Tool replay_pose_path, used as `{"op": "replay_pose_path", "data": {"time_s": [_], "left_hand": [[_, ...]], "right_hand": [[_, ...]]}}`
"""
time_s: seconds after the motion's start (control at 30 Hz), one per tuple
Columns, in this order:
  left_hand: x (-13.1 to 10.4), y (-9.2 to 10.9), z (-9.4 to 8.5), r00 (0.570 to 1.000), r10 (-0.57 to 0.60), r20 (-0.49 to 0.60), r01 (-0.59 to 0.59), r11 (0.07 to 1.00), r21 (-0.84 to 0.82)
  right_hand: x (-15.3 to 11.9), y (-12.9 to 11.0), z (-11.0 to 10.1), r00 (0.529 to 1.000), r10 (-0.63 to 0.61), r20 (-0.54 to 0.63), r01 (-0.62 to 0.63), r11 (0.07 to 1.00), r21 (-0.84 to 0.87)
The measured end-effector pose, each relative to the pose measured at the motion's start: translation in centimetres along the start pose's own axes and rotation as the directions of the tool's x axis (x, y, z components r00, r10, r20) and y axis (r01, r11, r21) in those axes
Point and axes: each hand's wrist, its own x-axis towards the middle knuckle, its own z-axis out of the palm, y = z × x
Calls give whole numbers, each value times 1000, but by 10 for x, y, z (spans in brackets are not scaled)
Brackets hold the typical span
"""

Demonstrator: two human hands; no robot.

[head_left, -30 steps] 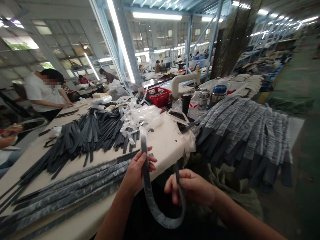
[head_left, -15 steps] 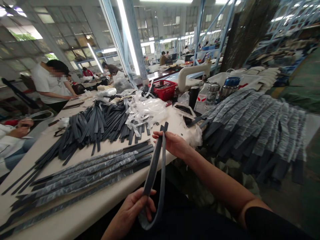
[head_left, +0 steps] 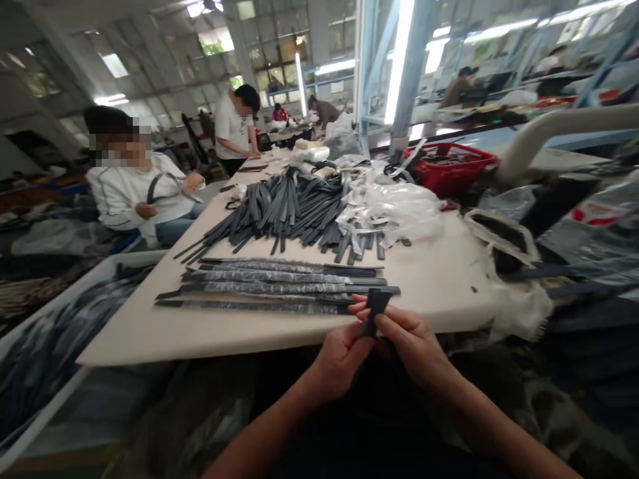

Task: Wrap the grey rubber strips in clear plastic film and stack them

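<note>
White tube lights (head_left: 400, 63) glare; light comes through the windows (head_left: 217, 41). The low front is dark, the edges blurry.

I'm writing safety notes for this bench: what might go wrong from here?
The left hand and right hand hold the strip close to the wrapped strips, so a sweep might knock those askew. They lie near the front edge of the table, so one might slip off. The plastic overlaps the dark pile and might snag when strips are pulled out.
</note>
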Motion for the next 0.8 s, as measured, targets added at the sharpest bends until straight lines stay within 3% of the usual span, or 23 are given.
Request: {"op": "replay_pose_path", "data": {"time_s": [0.1,0.2,0.27,0.37,0.47,0.6,0.8], "left_hand": [[-15,-6,-3,994,73,80,-89,972,218],[-27,-8,-7,995,29,95,-53,965,257],[-28,-9,-13,983,-26,180,-3,987,160],[-20,-10,-23,960,-32,279,68,990,-120],[-9,-10,-29,988,-36,148,71,968,-239],[0,-1,-25,996,-80,44,87,978,-191],[4,9,-16,999,-30,-35,24,989,-146]], "right_hand": [[1,6,-1,998,46,-36,-43,995,95],[5,2,0,993,78,-84,-62,982,180],[10,-3,3,993,106,-41,-96,976,194],[16,-3,8,964,204,172,-234,957,171],[18,3,15,918,263,295,-327,925,193],[22,10,19,958,237,160,-274,922,275],[28,14,12,978,180,108,-203,940,274]]}}
